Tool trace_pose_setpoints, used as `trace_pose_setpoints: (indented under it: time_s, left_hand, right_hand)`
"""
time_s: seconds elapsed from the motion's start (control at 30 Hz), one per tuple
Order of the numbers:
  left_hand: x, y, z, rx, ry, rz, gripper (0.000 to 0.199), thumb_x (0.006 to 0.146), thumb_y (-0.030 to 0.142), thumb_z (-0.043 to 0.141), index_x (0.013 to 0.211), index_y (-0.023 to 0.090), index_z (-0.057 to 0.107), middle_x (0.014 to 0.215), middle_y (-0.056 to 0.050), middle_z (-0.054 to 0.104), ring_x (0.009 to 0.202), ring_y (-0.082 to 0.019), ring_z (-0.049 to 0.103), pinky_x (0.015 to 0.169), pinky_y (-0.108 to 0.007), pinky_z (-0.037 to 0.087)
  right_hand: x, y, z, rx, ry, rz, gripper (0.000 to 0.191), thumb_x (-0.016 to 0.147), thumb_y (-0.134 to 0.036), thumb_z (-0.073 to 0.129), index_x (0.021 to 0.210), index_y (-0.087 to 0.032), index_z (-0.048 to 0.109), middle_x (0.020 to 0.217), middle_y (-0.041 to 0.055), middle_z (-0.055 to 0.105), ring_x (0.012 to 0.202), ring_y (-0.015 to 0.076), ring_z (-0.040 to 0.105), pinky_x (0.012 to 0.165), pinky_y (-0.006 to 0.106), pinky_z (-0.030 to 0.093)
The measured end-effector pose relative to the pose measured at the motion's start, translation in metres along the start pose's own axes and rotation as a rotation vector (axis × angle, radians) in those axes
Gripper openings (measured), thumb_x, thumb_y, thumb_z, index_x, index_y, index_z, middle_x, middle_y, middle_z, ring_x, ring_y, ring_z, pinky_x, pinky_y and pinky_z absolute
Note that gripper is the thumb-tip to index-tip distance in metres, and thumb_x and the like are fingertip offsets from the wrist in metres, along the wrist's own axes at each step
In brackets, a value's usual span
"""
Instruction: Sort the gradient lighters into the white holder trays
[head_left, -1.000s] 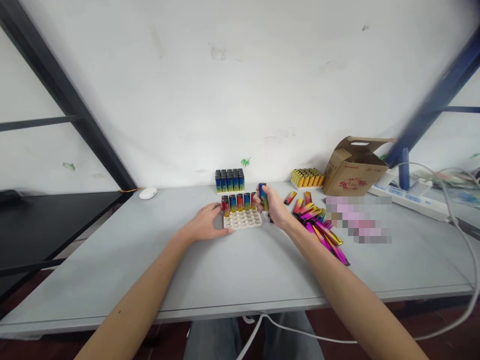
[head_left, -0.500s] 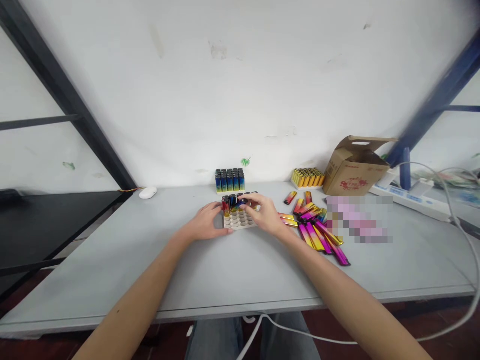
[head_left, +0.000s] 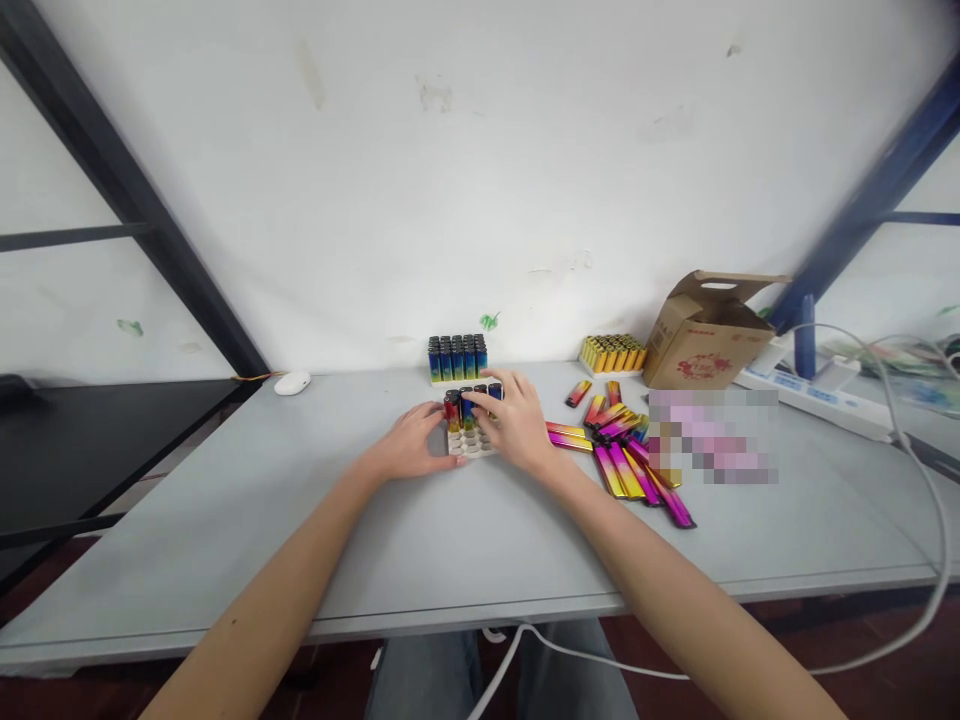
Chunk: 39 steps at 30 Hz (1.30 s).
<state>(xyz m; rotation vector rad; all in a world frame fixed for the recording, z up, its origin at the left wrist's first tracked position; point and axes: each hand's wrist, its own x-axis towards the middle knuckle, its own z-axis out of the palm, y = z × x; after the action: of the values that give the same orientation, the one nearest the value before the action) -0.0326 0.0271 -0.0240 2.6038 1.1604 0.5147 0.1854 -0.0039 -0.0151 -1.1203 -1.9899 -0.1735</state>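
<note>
A white holed tray (head_left: 466, 445) lies in front of me. Its back rows carry upright lighters with metallic coloured bodies and black tops, among them a red one (head_left: 451, 412). My left hand (head_left: 411, 442) grips the tray's left side, with the thumb along its front corner. Over the tray, my right hand (head_left: 517, 420) has its thumb and fingertips closed on a blue lighter (head_left: 468, 412) standing in a hole. That hand covers the tray's right part.
Behind stands a tray of blue lighters (head_left: 457, 360). Yellow lighters (head_left: 613, 354) stand near an open cardboard box (head_left: 701, 345). Loose pink-and-yellow lighters (head_left: 619, 470) are strewn at right, beside a blurred patch. A white case (head_left: 292, 384), power strip (head_left: 817, 395) and cable (head_left: 919, 450) also lie around.
The tilted blue lighter in my right hand is now upright in the tray, and that hand has shifted slightly left. My left hand keeps its place.
</note>
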Motion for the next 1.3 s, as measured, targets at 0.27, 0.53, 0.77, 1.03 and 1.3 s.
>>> trace_pose_setpoints:
  time_s: [0.27, 0.53, 0.77, 1.03, 1.3]
  left_hand:
    - [0.0, -0.007, -0.004, 0.011, 0.014, -0.035, 0.078, 0.07, 0.072, 0.067, 0.13, 0.023, 0.058, 0.144, -0.012, 0.047, 0.134, -0.038, 0.043, 0.112, -0.05, 0.036]
    - [-0.002, -0.014, -0.007, 0.014, 0.002, -0.079, 0.079, 0.07, 0.072, 0.066, 0.132, 0.025, 0.057, 0.145, -0.011, 0.047, 0.134, -0.038, 0.043, 0.111, -0.051, 0.039]
    - [-0.002, -0.013, -0.006, 0.011, 0.001, -0.068, 0.078, 0.07, 0.073, 0.066, 0.132, 0.026, 0.057, 0.144, -0.011, 0.047, 0.134, -0.038, 0.044, 0.111, -0.05, 0.038]
    - [-0.002, -0.011, -0.007, 0.015, -0.004, -0.067, 0.08, 0.071, 0.073, 0.065, 0.134, 0.025, 0.055, 0.143, -0.012, 0.048, 0.134, -0.037, 0.043, 0.112, -0.049, 0.037]
    - [-0.002, -0.013, -0.006, 0.018, -0.015, -0.059, 0.081, 0.073, 0.073, 0.064, 0.137, 0.024, 0.053, 0.144, -0.012, 0.048, 0.134, -0.037, 0.043, 0.112, -0.049, 0.036]
  right_hand:
    - [0.007, 0.025, -0.033, 0.0, 0.022, 0.224, 0.036, 0.089, -0.02, 0.046, 0.121, -0.02, 0.063, 0.121, 0.0113, 0.065, 0.109, 0.0254, 0.06, 0.094, 0.039, 0.045]
    - [-0.004, 0.066, -0.054, -0.074, -0.553, 0.572, 0.007, 0.069, -0.027, 0.073, 0.069, -0.021, 0.071, 0.079, 0.0075, 0.072, 0.076, 0.0233, 0.064, 0.065, 0.031, 0.041]
    - [-0.003, 0.061, -0.049, -0.035, -0.45, 0.568, 0.009, 0.079, -0.029, 0.068, 0.077, -0.021, 0.065, 0.076, 0.0048, 0.07, 0.069, 0.0182, 0.059, 0.059, 0.027, 0.037]
    - [0.007, 0.04, -0.046, 0.529, -0.033, 0.43, 0.027, 0.088, -0.044, 0.058, 0.103, -0.022, 0.06, 0.093, 0.0018, 0.063, 0.06, 0.0116, 0.055, 0.061, 0.028, 0.045]
    - [0.013, 0.028, -0.042, 0.701, -0.001, 0.455, 0.03, 0.084, -0.044, 0.064, 0.093, -0.016, 0.069, 0.084, 0.0037, 0.067, 0.079, 0.0169, 0.06, 0.075, 0.029, 0.047]
